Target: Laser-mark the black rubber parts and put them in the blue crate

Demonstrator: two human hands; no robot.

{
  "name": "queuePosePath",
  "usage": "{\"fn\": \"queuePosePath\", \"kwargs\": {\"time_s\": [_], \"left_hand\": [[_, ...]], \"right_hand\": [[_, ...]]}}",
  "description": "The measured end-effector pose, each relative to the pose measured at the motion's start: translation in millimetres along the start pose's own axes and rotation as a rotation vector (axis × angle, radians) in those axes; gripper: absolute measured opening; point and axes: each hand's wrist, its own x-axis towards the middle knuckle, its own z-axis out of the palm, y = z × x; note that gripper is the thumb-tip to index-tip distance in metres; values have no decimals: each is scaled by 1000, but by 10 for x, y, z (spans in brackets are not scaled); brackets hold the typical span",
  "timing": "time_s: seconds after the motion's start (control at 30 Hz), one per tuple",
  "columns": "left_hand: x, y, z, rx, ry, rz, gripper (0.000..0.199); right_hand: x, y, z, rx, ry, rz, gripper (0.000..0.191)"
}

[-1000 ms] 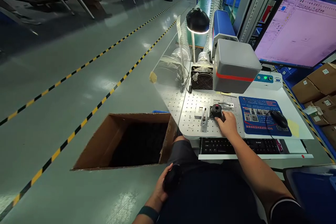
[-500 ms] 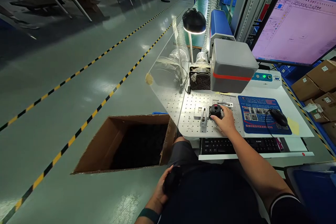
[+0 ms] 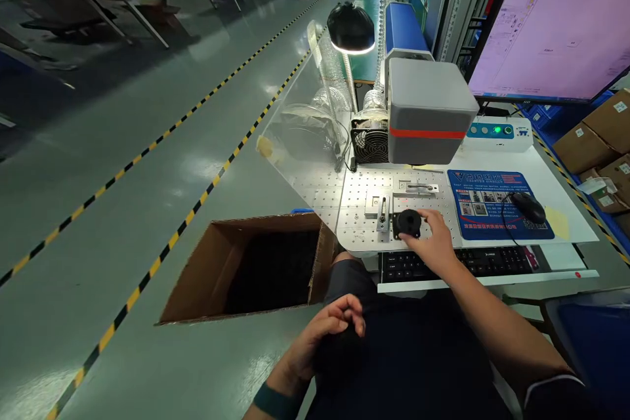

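My right hand is closed around a black round part with a flat flange, thumb on the near side and fingers on the far side. The part is at the front of the perforated white plate, just right of a small metal clamp bar. Another metal stop lies behind it. Over my lap, my left hand has its fingers curled about a dark rounded part. Its outline blends into my dark clothing, so its exact shape is hard to make out.
A grey machine head overhangs the plate, beside a fan and a lamp. To the right are a mouse on a blue mat and a keyboard below. An open cardboard box stands left.
My right hand has drawn the black round part toward me, away from the metal stops. My left hand has risen, its fingers now curled over the dark part. The view has shifted slightly.
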Motion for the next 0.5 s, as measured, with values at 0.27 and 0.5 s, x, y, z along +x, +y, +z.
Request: {"fn": "queuePosePath", "kwargs": {"time_s": [0.27, 0.5], "left_hand": [[243, 165, 756, 78, -33, -77, 45], [286, 88, 939, 254, -47, -145, 24]], "right_hand": [[-879, -343, -285, 107, -315, -109, 47], [-1128, -215, -530, 282, -430, 72, 63]]}}
